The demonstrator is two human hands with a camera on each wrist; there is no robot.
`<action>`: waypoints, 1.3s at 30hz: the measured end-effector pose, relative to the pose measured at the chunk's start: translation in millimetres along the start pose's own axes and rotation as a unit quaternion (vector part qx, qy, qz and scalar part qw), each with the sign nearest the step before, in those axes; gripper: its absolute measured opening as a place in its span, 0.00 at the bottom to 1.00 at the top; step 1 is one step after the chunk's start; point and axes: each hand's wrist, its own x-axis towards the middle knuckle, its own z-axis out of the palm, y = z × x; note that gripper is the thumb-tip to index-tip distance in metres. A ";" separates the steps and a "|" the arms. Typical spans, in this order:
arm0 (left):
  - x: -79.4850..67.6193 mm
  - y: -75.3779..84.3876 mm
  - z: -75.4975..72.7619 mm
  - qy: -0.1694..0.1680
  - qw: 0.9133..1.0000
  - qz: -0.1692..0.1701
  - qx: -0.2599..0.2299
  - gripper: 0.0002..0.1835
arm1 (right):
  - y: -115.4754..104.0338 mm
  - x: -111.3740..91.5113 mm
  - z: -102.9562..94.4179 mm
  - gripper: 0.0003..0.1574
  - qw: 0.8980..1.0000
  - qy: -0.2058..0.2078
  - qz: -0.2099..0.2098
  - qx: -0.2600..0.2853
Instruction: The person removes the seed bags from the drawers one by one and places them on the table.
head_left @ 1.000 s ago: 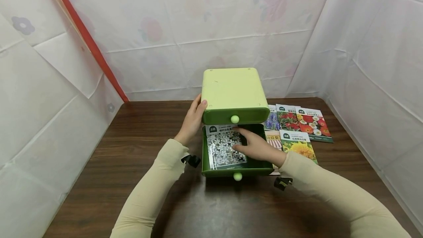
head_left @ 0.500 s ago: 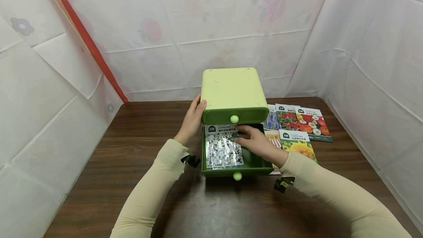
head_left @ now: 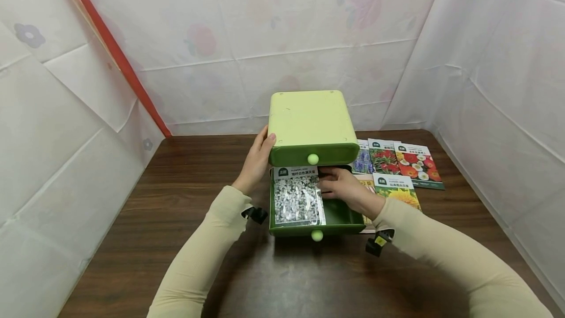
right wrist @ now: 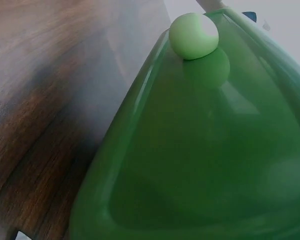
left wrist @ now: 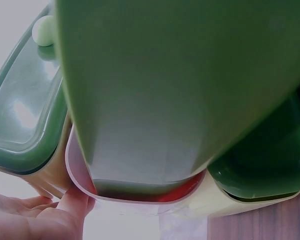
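A small chest of drawers [head_left: 311, 119] with a pale yellow-green top stands on the table. One dark green drawer [head_left: 337, 229] is pulled out beneath its shut top drawer [head_left: 291, 155]. Inside, a seed packet [head_left: 296, 200] with white flowers lies flat against the left side. My left hand [head_left: 255, 161] rests on the chest's left side, its thumb near the front edge; fingers [left wrist: 72, 202] touch the casing in the left wrist view. My right hand [head_left: 344, 190] reaches into the drawer, fingers touching the packet's right edge; the fingertips are partly hidden. The right wrist view shows the drawer front [right wrist: 200, 150] and round knob [right wrist: 193, 36].
Several seed packets lie on the table right of the chest, among them one with red and white flowers [head_left: 419, 166] and one with a yellow flower [head_left: 397, 191]. Sheeted walls [head_left: 212, 63] stand behind and at both sides of the wooden table [head_left: 185, 200].
The white-flower packet has shifted slightly left and settled flatter in the drawer. My right hand has drawn from over the packet to its right edge. My left hand has stayed on the chest.
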 end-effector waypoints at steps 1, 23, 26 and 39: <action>-0.1 0.1 0.1 0.001 1.000 0.000 0.001 0.39 | -0.2 0.2 -0.1 0.39 1.000 0.000 0.006 -0.001; -0.8 -1.1 0.7 0.000 1.000 -0.002 -0.005 0.38 | 1.4 3.2 8.3 0.41 0.996 0.013 0.064 -0.062; -1.3 -1.0 0.6 0.004 1.000 -0.004 0.001 0.38 | 0.2 2.6 6.2 0.42 0.996 0.017 0.060 -0.060; -0.9 -1.1 -0.1 0.005 1.000 -0.010 -0.002 0.38 | -12.5 -14.5 -9.3 0.43 0.998 -0.011 0.053 -0.018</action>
